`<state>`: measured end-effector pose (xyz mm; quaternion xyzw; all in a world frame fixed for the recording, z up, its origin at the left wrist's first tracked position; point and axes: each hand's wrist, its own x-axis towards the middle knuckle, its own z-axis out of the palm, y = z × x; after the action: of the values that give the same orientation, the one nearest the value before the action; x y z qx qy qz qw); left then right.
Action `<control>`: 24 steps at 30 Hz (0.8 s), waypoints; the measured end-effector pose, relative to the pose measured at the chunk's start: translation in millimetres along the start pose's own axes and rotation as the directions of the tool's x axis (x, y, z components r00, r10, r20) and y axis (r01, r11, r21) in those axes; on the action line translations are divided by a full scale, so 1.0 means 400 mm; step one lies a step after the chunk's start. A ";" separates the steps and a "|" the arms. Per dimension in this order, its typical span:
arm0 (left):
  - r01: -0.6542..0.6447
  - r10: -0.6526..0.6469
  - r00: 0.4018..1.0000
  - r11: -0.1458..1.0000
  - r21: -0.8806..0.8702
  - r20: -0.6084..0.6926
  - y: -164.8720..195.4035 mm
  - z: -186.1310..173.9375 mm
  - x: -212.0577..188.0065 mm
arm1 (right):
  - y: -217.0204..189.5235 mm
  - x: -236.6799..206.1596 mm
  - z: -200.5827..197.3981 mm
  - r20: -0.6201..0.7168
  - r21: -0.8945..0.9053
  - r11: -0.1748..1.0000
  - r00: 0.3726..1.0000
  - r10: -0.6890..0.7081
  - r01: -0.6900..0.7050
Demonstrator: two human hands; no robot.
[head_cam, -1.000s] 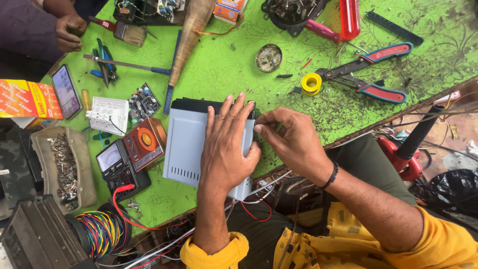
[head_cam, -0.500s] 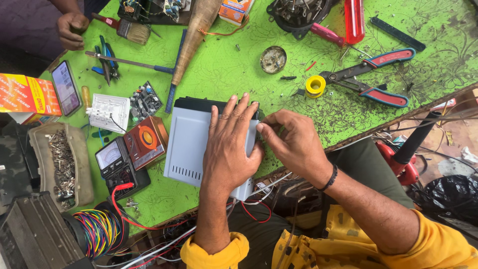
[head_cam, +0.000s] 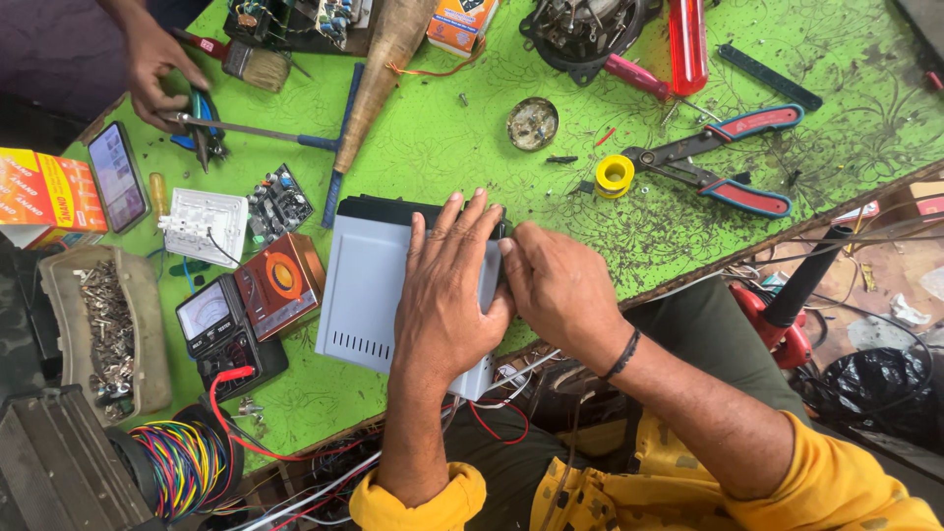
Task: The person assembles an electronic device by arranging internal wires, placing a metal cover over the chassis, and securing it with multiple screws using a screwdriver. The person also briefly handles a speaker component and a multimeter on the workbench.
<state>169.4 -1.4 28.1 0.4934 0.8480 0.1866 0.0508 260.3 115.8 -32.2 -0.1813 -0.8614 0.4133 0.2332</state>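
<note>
My left hand [head_cam: 447, 295] lies spread flat on the grey metal box [head_cam: 379, 295] at the near edge of the green counter [head_cam: 442, 147]. My right hand [head_cam: 556, 285] pinches something small at its right side, hidden by the fingers. The casing looks closed; that side fastening seems unfinished.

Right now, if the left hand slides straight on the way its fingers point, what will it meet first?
The left hand lies flat on the grey box, fingers pointing up the table. Past the box's black edge comes bare green table; the way looks free.
</note>
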 end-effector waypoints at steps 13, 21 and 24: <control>-0.009 0.009 1.000 1.000 -0.007 -0.014 -0.005 0.007 0.009 | 0.010 0.014 -0.021 0.012 0.149 0.989 1.000 -0.008 0.006; 0.000 0.000 1.000 1.000 -0.028 -0.014 -0.007 0.007 0.018 | 0.015 0.013 -0.004 -0.077 0.132 0.988 0.995 -0.071 0.081; 0.001 -0.002 1.000 0.999 -0.038 -0.022 -0.007 0.008 0.020 | 0.017 0.023 -0.001 -0.013 -0.026 1.000 1.000 0.004 -0.004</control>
<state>163.9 4.9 25.0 0.4896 0.8452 0.2082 0.0511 253.8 124.5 -34.9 -0.1887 -0.8648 0.4012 0.2357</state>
